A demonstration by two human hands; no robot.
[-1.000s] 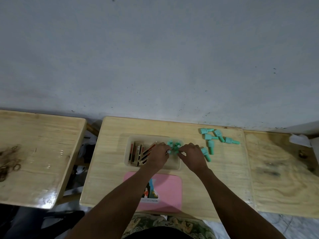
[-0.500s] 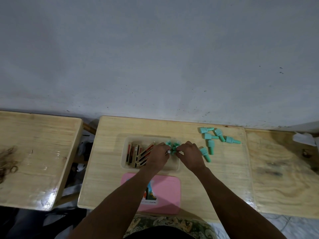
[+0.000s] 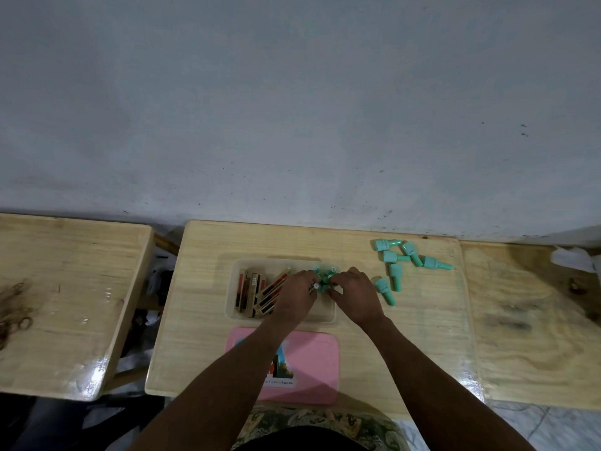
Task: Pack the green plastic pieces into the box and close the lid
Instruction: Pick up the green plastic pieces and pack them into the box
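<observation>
**Hands meeting over open box**

Left hand (image 3: 297, 296) and right hand (image 3: 356, 296), fingers pinched around green pieces (image 3: 323, 281) clustered in clear box (image 3: 232, 301) at its right end. Six loose pieces (image 3: 395, 276) lying on desk (image 3: 201, 288) to the right. Pink lid (image 3: 312, 362) flat just before box.

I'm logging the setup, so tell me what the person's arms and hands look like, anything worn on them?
Both arms are bare up to the frame's edge: no sleeves, gloves, watch or bracelets show. The left hand and right hand look bare too; rings cannot be made out. A green patterned garment shows at the bottom.
</observation>
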